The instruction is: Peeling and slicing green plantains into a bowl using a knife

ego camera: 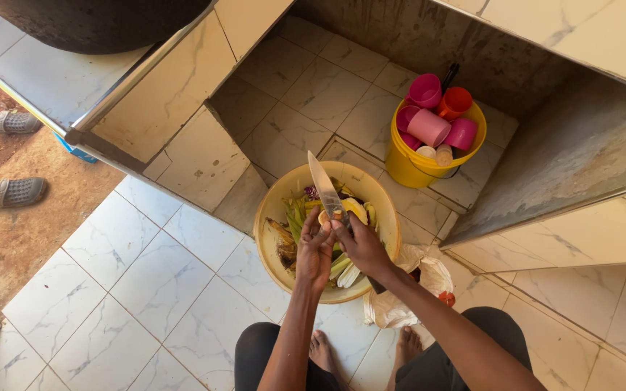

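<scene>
Over a wide yellow basin [269, 224] on the tiled floor, my right hand [364, 246] grips a kitchen knife [325, 190] with its blade pointing up and away. My left hand [315, 250] pinches a small pale piece of food right against the blade's base. The basin holds green and yellow peels [295, 213] and some purple scraps. What exactly sits between my left fingers is too small to tell.
A yellow bucket [414, 170] packed with pink and orange plastic cups stands behind the basin in a tiled recess. A white plastic bag [400, 308] lies by my bare feet. Two grey sandals [16, 192] rest on red dirt at left. Tiled ledges rise left and right.
</scene>
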